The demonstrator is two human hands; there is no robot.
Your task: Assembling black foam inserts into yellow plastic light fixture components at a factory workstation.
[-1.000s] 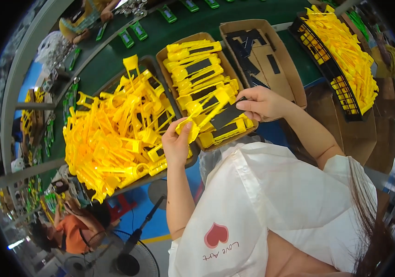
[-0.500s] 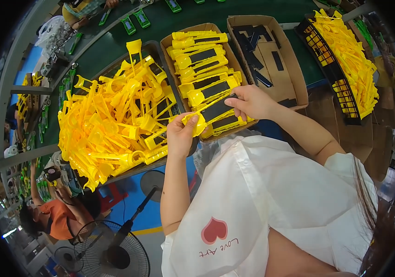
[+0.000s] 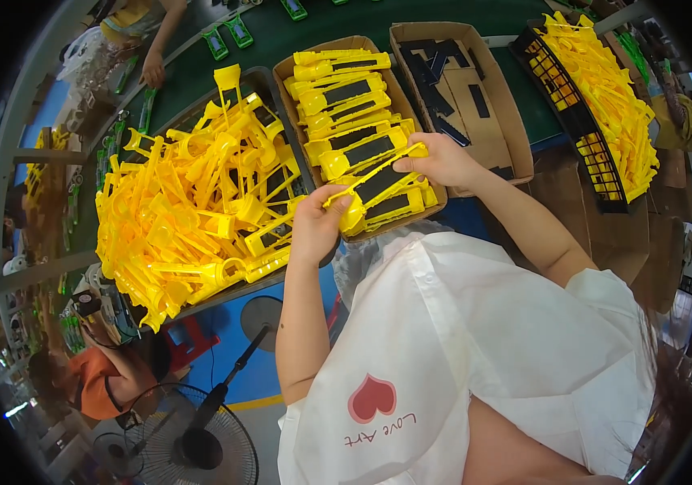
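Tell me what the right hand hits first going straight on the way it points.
Beyond the yellow-and-black piece it holds, the right hand would probably meet the similar pieces lying in the cardboard box; its height above them is hard to judge.

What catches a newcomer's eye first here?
Likely the big yellow heap at left. Then the centre, where the left hand and right hand hold a yellow part with a dark strip, over a carton of similar parts. Far right, a black crate is piled with more yellow pieces.
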